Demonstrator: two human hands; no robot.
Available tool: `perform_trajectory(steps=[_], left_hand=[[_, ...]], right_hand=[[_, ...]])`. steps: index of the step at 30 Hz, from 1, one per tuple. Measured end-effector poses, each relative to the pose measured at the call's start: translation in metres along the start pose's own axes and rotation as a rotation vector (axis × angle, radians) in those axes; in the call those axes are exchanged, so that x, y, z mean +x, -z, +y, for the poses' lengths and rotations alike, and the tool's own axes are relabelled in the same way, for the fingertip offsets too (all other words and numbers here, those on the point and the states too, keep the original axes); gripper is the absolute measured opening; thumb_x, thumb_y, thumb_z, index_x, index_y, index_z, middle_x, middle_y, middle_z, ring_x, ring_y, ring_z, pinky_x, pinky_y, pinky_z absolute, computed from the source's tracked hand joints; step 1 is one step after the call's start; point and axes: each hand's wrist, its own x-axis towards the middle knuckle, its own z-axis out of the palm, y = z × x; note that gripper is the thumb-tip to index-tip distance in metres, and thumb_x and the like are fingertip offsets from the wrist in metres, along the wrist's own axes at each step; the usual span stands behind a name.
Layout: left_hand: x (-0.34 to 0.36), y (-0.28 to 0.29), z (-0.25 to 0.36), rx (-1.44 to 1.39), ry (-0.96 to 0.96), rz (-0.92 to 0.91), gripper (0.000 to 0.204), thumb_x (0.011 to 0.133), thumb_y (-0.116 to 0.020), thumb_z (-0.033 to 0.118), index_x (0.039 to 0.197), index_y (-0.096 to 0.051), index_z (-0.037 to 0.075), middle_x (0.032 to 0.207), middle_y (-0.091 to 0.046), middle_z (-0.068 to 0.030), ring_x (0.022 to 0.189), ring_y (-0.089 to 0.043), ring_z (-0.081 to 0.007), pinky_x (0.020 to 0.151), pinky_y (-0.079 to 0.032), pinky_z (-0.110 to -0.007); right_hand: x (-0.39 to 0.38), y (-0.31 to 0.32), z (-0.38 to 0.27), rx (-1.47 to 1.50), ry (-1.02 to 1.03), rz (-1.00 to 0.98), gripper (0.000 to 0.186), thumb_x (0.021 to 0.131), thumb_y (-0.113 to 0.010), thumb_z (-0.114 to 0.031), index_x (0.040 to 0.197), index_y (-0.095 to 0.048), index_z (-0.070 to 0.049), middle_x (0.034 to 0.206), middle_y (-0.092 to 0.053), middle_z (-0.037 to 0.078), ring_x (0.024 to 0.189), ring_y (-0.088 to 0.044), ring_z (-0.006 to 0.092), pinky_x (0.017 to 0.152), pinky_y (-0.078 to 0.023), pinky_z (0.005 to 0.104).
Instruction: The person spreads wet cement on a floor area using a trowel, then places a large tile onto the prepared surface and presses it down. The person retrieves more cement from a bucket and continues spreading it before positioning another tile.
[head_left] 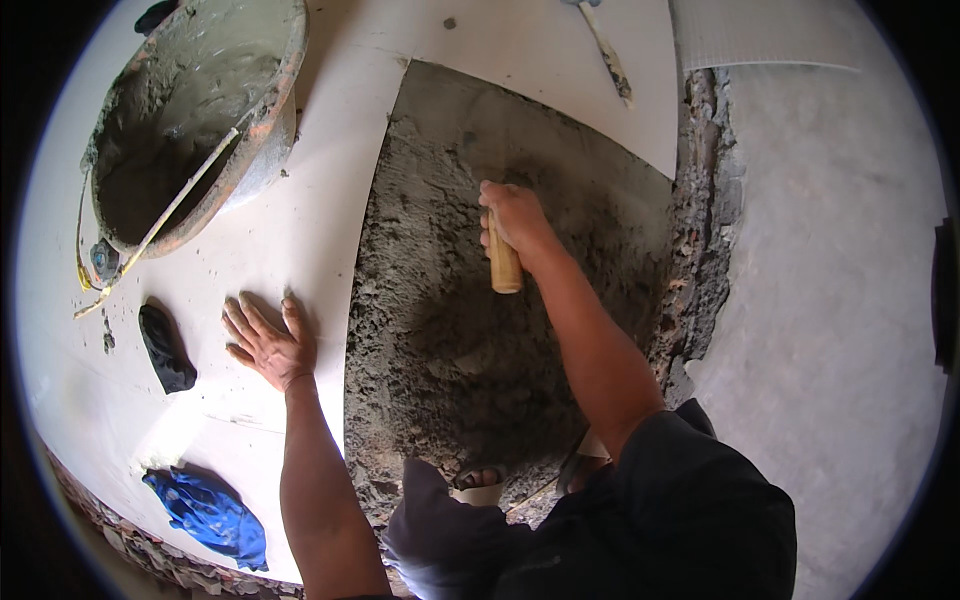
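My right hand (517, 217) is closed around the wooden handle (506, 268) of what looks like a trowel. Its blade is hard to make out against the grey wet mortar (420, 170), which lies between the pale tiles. The far part of that bed is smoother; the part near my feet is rough and lumpy. My left hand (268, 342) lies flat on the white tile (320, 230) left of the mortar, fingers spread, holding nothing. A black cloth-like item (166, 348) lies just left of it.
A large round tub (278, 120) of wet mortar stands at the far left, with a thin pale strip (180, 200) across its rim. A blue cloth (210, 515) lies at the near left. At the far right lies a mortar-smeared tool (608, 60). A rough gap (700, 220) edges the grey slab (830, 250).
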Motion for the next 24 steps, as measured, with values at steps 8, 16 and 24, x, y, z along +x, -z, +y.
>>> perform_trajectory(steps=[8,16,24], left_hand=[[0.001,-0.001,0.0,0.019,-0.005,0.014,0.077,0.089,-0.034,0.064,0.147,-0.026,0.014,0.155,-0.018,-0.0068,0.144,-0.009,-0.0246,0.114,-0.002,-0.052],[0.0,0.001,0.001,0.012,0.012,-0.01,0.076,0.089,-0.035,0.063,0.147,-0.025,0.014,0.155,-0.018,-0.0064,0.144,-0.009,-0.0246,0.114,-0.002,-0.052],[0.001,0.001,0.0,0.006,-0.007,-0.004,0.077,0.089,-0.036,0.062,0.147,-0.025,0.014,0.155,-0.018,-0.0068,0.144,-0.009,-0.0249,0.114,-0.002,-0.052]], right_hand=[[0.001,0.089,-0.014,-1.219,0.163,0.279,0.048,0.097,-0.037,-0.04,0.114,-0.054,0.002,0.106,-0.064,0.021,0.103,-0.059,0.04,0.088,-0.045,0.0507],[-0.007,0.09,-0.05,-0.888,0.102,0.043,0.055,0.095,-0.041,-0.044,0.122,-0.053,0.002,0.086,-0.065,0.013,0.063,-0.062,0.0283,0.069,-0.048,0.0441],[0.062,0.108,-0.047,-1.203,0.351,0.173,0.055,0.093,-0.044,-0.042,0.129,-0.05,0.0,0.105,-0.063,0.021,0.069,-0.063,0.0306,0.07,-0.047,0.046]])
